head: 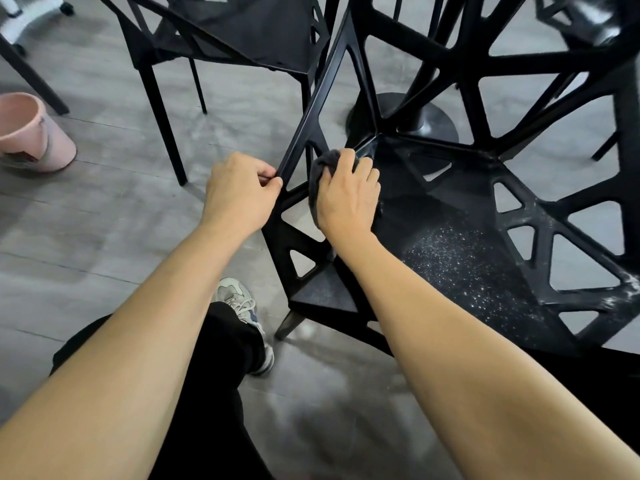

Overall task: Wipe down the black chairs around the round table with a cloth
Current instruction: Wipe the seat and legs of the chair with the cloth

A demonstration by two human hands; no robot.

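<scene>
Two bare forearms reach forward from the bottom edge, over a leg in black trousers and a grey sneaker on the grey floor. The left hand grips the slanted side bar of the nearest black chair, thumb and fingers curled round the bar. The right hand presses a dark grey cloth against the rear left corner of that chair's seat, fingers bent over the bunched fabric. Pale specks dot the seat to the right of the hand. A second black chair stands behind on the left, near the round table base. A pink bucket sits at the left edge.
</scene>
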